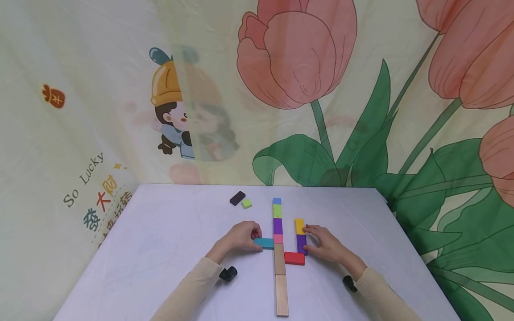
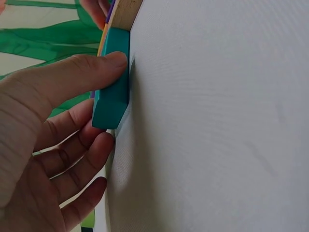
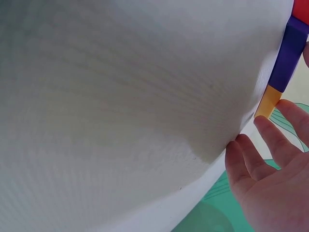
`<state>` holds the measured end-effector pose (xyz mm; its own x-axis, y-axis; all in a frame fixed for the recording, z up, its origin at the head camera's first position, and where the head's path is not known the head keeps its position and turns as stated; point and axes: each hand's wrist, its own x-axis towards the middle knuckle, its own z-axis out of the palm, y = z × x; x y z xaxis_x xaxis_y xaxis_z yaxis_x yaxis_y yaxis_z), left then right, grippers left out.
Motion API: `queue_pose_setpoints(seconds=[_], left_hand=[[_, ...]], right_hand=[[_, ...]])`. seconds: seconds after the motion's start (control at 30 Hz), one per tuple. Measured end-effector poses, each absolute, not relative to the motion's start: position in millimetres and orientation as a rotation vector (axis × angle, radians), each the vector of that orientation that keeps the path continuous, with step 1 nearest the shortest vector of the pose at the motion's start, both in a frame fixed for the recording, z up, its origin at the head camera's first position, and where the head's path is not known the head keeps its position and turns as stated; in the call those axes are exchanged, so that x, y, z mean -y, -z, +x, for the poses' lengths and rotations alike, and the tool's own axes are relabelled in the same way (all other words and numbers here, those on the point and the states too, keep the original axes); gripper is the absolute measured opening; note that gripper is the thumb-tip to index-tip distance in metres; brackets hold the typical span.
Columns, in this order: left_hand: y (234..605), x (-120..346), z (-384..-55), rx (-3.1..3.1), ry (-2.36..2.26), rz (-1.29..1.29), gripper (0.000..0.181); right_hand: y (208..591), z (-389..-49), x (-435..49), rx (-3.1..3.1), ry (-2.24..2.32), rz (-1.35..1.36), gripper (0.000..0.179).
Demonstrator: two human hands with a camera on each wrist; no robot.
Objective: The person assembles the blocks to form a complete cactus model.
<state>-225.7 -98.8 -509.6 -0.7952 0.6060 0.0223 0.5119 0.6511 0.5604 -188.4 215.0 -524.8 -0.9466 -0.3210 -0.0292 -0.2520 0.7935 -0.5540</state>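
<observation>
My left hand (image 1: 241, 235) pinches a teal block (image 1: 264, 243), thumb on its near long side and fingers behind. The block's right end meets a straight column of blocks, beside the pink block (image 1: 278, 239). With fingers loosely extended, my right hand (image 1: 324, 243) touches a yellow block (image 1: 299, 226) and a purple block (image 1: 301, 244) set end to end. In the right wrist view, fingertips rest by the yellow block (image 3: 268, 102), and only part of the thumb shows at the edge. A red block (image 1: 295, 258) joins the purple block's near end to the column.
The column runs from a blue block (image 1: 277, 201) through green and purple blocks down to two wooden blocks (image 1: 279, 259). At the far left of it lie a black block (image 1: 237, 198) and a small green block (image 1: 246, 203). A printed curtain (image 1: 225, 169) hangs behind the white table (image 1: 160, 249).
</observation>
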Motion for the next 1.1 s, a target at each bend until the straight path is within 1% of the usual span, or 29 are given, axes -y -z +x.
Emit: queue_pose_setpoints(seconds=[0.33, 0.47, 0.57, 0.67, 0.83, 0.93, 1.1], left_hand=[[509.6, 100.2, -228.1, -2.704, -0.852, 0.917, 0.033], [506.7, 103.6, -235.3, -2.783, -0.895, 0.878, 0.031], [502.3, 104.9, -248.7, -2.927, -0.966, 0.784, 0.026], [499.8, 105.3, -267.7, -3.123, -0.977, 0.625, 0.023], [503.7, 108.8, -295.2, -3.25, -0.883, 0.356, 0.029], [508.6, 111.3, -304.4, -3.239, -0.875, 0.298, 0.029], [515.4, 113.9, -313.3, -3.253, -0.953, 0.248, 0.022]], right_hand=[[524.6, -189.6, -215.2, -2.858, 0.857, -0.447, 0.063], [525.1, -189.9, -215.5, -2.849, 0.857, -0.443, 0.063], [524.6, -189.3, -215.7, -2.84, 0.862, -0.43, 0.063], [523.6, -188.9, -216.3, -2.84, 0.869, -0.425, 0.063], [523.1, -188.4, -216.9, -2.831, 0.891, -0.438, 0.063], [523.2, -187.9, -216.9, -2.826, 0.894, -0.444, 0.062], [523.1, -188.0, -216.7, -2.833, 0.881, -0.435, 0.063]])
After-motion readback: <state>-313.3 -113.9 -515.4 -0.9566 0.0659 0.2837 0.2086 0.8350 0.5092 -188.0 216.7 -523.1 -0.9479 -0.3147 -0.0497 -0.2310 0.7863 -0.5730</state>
